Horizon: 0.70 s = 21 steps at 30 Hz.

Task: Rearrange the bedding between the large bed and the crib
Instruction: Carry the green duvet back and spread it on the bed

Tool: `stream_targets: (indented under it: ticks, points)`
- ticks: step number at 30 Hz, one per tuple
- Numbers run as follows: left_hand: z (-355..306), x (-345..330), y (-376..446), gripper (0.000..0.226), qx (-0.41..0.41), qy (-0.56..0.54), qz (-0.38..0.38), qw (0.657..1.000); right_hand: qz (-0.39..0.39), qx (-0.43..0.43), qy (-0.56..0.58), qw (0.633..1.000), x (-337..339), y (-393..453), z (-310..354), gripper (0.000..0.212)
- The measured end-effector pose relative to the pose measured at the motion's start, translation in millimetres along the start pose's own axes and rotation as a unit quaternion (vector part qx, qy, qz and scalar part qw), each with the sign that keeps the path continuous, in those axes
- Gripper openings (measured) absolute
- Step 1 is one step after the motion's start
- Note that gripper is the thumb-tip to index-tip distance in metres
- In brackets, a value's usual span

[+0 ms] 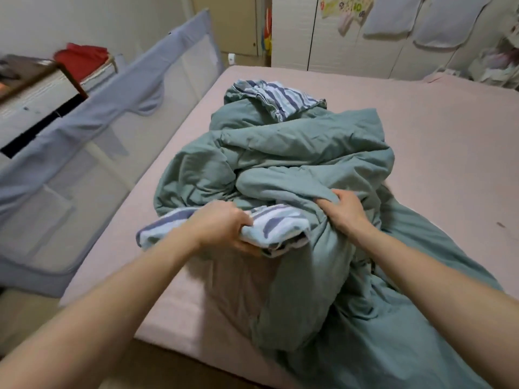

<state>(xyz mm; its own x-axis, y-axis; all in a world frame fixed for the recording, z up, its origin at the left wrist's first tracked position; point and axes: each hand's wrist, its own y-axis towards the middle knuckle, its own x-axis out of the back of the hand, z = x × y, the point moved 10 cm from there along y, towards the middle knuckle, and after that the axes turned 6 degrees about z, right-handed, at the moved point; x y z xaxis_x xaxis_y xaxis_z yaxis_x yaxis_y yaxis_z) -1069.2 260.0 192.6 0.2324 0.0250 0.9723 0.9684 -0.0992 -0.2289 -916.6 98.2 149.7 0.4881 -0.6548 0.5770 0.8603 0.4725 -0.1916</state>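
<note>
Sage-green cotton, bunched and rumpled, makes up most of the duvet (295, 164) heaped in the middle of the large bed (421, 122), which is covered in a dusty pink sheet. The duvet's underside is striped in blue, white and pale teal; that lining shows at the far end of the heap, where a corner is turned back, and again at the near end, where a striped edge (269, 226) folds outward.

The person leans over the foot of the bed with both bare arms stretched forward. The left hand (224, 223) has its fingers (247, 220) curled round the striped edge, thumb underneath, holding it raised off the sheet. The right hand (345, 209) is clenched on a fold of the green side just beside it, the fabric pulled into taut creases at the grip. From there the rest of the duvet trails toward the near right corner and spills over the edge of the mattress.

Along the left side of the bed stands a grey-blue mesh bed rail (112, 113), upright and touching the mattress. Beyond it sits a low cabinet with a red cloth (81, 56) on top. Pale wardrobe doors (351, 37) fill the far wall, with light cloths hanging on them.
</note>
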Motion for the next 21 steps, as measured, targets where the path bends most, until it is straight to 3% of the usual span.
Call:
stream_targets:
  ticks: [1,3,5,8,10,12,15,19,21]
  points:
    - [7,0,-15,0.033,0.020,0.102,0.067,0.992,-0.008,0.029,-0.014,0.999,5,-8,12,0.019]
    - [35,2,-43,0.024,0.099,0.191,0.155,0.964,-0.001,0.074,-0.046,0.996,7,-17,30,0.020]
    - [45,4,-71,0.023,0.175,0.228,0.166,0.943,0.063,0.105,-0.101,0.987,-10,-32,44,0.020]
    - [29,-13,-102,0.023,0.211,0.230,0.181,0.933,0.176,0.089,-0.246,0.949,-52,-57,23,0.021]
    - [27,-36,-128,0.024,0.235,0.227,0.202,0.923,0.168,0.071,-0.327,0.927,-52,-65,2,0.012]
    - [39,-54,-152,0.025,0.275,0.224,0.217,0.909,0.111,0.049,-0.376,0.919,-26,-64,-8,0.015]
    - [47,-78,-169,0.030,0.321,0.166,0.253,0.898,0.086,0.030,-0.449,0.889,-6,-65,-4,0.019]
    - [34,-118,-168,0.039,0.293,-0.088,0.315,0.898,0.159,0.032,-0.495,0.854,-63,-86,15,0.030]
    - [39,-124,-167,0.045,0.277,-0.160,0.308,0.896,0.161,0.043,-0.494,0.853,-89,-87,26,0.037]
